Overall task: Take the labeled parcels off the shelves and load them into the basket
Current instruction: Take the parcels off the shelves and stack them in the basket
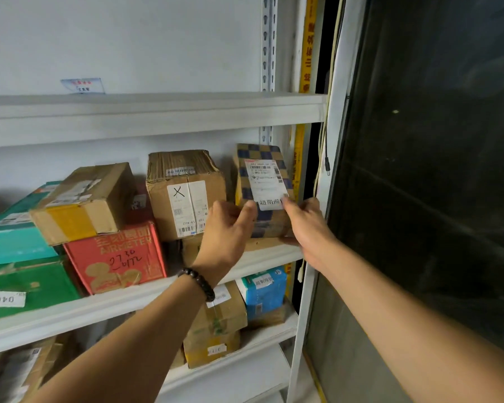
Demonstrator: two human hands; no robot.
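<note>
A checkered blue-and-tan parcel [261, 158] with a white shipping label stands upright at the right end of the middle shelf [146, 298]. My left hand [226, 228] grips its lower left edge, thumb on the front. Holding its lower right corner is my right hand [306, 225], with the thumb pressed on the label. A brown carton marked X [184, 193] stands just left of the parcel. No basket is in view.
Left along the middle shelf lie a red box [117, 257], a taped brown box [85, 202], a teal box [9, 228] and a green box [26, 286]. The lower shelf holds a blue pack [264, 292] and brown cartons [218, 315]. A dark window [434, 170] flanks the rack's right post.
</note>
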